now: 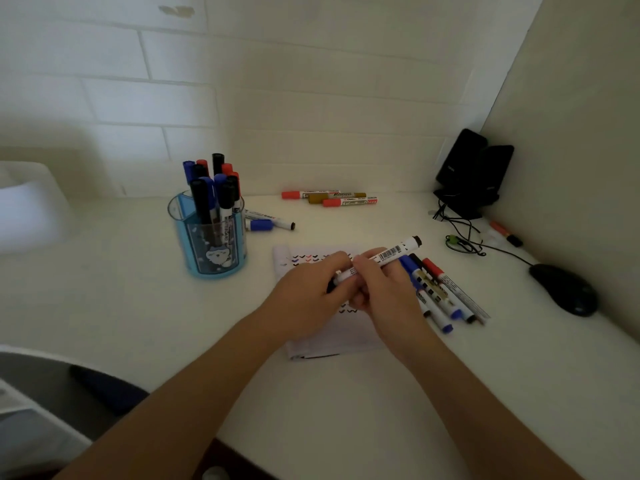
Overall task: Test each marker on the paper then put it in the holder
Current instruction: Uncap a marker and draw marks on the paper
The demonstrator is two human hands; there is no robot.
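- Centrally, the left hand and right hand both clasp one white-barrelled marker with a black end, held slantwise.
- Directly beneath the grip lies the white paper pad with small coloured tick marks.
- Just right of the grip, a cluster of blue, black and red markers lies on the white desk.
- Well left of the grip and farther back stands the clear blue plastic holder, packed with upright markers.

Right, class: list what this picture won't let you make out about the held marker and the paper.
- The held marker: near end, capped or not, hidden by the left hand and right hand, head view.
- The paper: middle tick marks covered by both hands, head view.
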